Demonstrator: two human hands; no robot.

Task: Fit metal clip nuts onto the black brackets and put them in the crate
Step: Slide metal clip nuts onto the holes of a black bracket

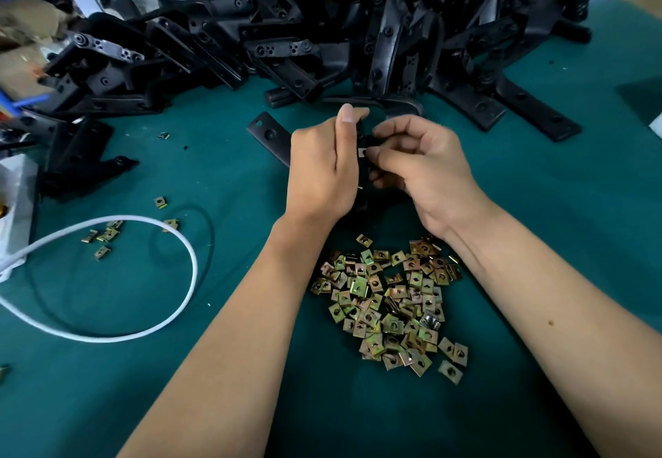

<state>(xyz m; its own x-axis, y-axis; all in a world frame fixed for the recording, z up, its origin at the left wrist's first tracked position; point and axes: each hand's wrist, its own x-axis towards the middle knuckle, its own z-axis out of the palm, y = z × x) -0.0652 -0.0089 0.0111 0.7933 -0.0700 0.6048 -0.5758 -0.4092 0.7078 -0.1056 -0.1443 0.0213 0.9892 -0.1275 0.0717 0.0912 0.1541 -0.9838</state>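
Observation:
My left hand (322, 167) grips a black bracket (268, 135) over the green table; one flat end with holes sticks out to the left, the rest is hidden between my hands. My right hand (419, 160) pinches a small metal clip nut (362, 152) against the bracket's middle. A heap of brass-coloured clip nuts (390, 303) lies on the table just below my wrists. A big pile of black brackets (322, 28) fills the far side of the table. No crate shows in view.
A white cable (154, 318) loops across the left of the green table (537, 189), beside a thin black loop (204, 221). A few stray clip nuts (105, 235) lie near it. A white box edge (14, 207) stands at the far left.

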